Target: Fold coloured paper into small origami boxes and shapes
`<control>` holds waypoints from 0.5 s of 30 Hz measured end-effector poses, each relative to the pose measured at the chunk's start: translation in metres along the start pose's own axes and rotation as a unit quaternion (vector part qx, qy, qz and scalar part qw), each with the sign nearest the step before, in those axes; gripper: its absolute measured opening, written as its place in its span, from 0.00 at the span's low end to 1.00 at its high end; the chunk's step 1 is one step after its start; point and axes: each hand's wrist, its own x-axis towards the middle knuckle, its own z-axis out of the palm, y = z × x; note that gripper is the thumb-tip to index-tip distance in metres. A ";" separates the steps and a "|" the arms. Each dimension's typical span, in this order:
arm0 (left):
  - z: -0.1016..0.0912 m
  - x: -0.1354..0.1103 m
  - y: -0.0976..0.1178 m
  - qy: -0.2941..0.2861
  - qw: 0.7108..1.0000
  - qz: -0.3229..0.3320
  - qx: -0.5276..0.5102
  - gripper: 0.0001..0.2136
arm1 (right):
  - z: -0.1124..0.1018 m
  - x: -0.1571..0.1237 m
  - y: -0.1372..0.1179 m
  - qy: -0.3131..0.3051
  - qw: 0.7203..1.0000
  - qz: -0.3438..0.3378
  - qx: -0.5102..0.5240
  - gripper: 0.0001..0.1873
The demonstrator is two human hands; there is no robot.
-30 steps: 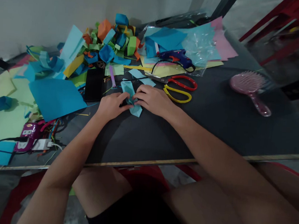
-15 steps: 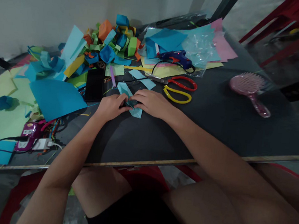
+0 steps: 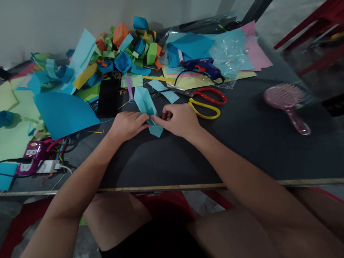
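A light blue piece of folded paper [image 3: 144, 100] lies on the dark tabletop between my hands, its long flap pointing away from me and its short end toward me. My left hand [image 3: 129, 125] grips its left side near the middle, fingers closed. From the right, my right hand [image 3: 179, 119] pinches the paper's middle with the thumb, the other fingers curled. Just beyond the paper is a flat light blue strip [image 3: 165, 91], partly under the blades of scissors [image 3: 206, 102] with one red and one yellow handle.
Beyond my hands are a purple stick [image 3: 129, 88], a black phone [image 3: 108, 98], a heap of folded coloured paper [image 3: 123, 62] and a blue glue gun [image 3: 206, 67]. A pink hairbrush [image 3: 287, 101] lies at right. A purple plug adapter [image 3: 32, 157] with cables sits near the left front edge.
My right hand has drawn slightly back and its fingers have curled. The folded paper's far flap now stands wider and more of it shows. My left hand has shifted slightly toward me.
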 end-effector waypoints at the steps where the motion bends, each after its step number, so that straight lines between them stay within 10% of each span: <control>1: 0.000 0.000 0.000 0.001 1.000 0.003 0.013 0.15 | 0.001 0.000 -0.002 -0.002 1.000 0.004 -0.009 0.21; 15: -0.003 0.005 0.006 -0.003 0.999 0.017 -0.027 0.14 | -0.002 0.004 -0.002 -0.058 0.996 0.056 -0.032 0.12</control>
